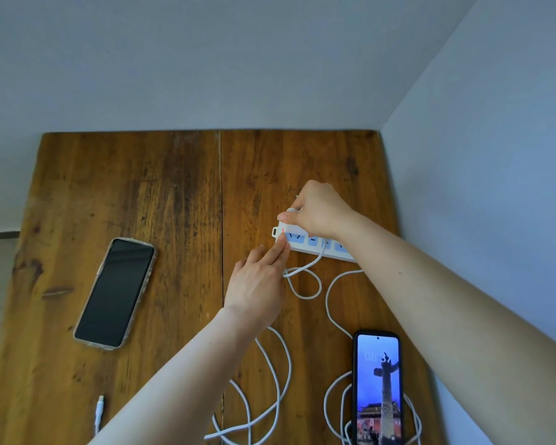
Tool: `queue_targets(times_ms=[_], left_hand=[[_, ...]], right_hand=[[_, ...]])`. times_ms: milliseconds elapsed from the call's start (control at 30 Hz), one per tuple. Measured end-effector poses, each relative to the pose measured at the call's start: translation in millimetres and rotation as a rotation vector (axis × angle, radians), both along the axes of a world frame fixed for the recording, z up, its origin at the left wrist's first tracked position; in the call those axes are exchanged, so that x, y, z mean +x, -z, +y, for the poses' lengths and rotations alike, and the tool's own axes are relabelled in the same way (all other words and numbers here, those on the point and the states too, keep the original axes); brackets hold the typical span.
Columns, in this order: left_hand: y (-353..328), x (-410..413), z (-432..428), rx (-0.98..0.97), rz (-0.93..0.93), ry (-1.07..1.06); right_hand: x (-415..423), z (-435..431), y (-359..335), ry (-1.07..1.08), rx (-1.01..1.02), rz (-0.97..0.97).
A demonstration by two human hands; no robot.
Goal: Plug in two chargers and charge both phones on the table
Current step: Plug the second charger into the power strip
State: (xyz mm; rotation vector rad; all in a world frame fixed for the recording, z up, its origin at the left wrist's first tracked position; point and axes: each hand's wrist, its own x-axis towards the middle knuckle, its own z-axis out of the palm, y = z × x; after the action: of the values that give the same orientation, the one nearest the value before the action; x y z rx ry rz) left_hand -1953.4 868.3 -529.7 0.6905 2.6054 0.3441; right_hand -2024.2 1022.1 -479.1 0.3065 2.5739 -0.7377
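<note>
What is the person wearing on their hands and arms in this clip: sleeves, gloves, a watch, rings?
Nothing shows. The left hand and the right hand are bare, without gloves. Both forearms are uncovered as far as the frame edge, so no sleeve is in view. No watch, bracelet or wristband shows on either wrist, and no ring on the visible fingers.

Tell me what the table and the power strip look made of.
Table: wood, seemingly varnished, with visible grain, knots and a seam between boards. Power strip: probably moulded plastic, smooth white shell with pale blue socket faces and a red light near one end.
</note>
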Motion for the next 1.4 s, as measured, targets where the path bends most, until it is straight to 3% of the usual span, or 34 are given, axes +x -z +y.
queue_targets(times_ms=[133, 367, 467, 600, 733, 833, 1000, 1233, 1400], left_hand=[[-0.1, -0.3, -0.1, -0.002, -0.012, 0.002], [-6.6, -0.1, 1.6, -0.061, -0.049, 0.026], [-10.1, -2.4, 0.5, -0.069, -0.107, 0.05], [-17.9, 6.7, -22.6, 0.029, -0.12, 0.025], [-23.0, 33.4, -75.7, 0.113, -0.068, -0.014], [-24.2, 55.9, -122.6, 0.178, -0.019, -0.133], [-21.1, 97.3, -206.4, 0.265, 0.007, -0.405], [-1.2, 133.7, -314.3, 0.167, -0.059, -0.403], [13.0, 142.0, -356.0, 0.075, -0.066, -0.316]], right_hand=[[7.5, -0.5, -2.1, 0.047, -0.065, -0.005], [21.7, -9.5, 1.5, 0.121, 0.005, 0.052], [30.7, -14.4, 1.6, 0.114, 0.123, 0.102], [41.3, -30.9, -3.2, -0.046, 0.446, 0.27], [73.3, -71.0, -10.0, -0.007, 0.327, 0.563], [102.2, -110.1, -14.6, 0.046, 0.204, 0.65], [149.9, -185.6, -1.3, 0.074, 0.036, 0.437], [208.7, -301.7, 37.5, 0.141, -0.135, 0.002], [223.2, -353.6, 56.5, 0.308, -0.128, -0.078]])
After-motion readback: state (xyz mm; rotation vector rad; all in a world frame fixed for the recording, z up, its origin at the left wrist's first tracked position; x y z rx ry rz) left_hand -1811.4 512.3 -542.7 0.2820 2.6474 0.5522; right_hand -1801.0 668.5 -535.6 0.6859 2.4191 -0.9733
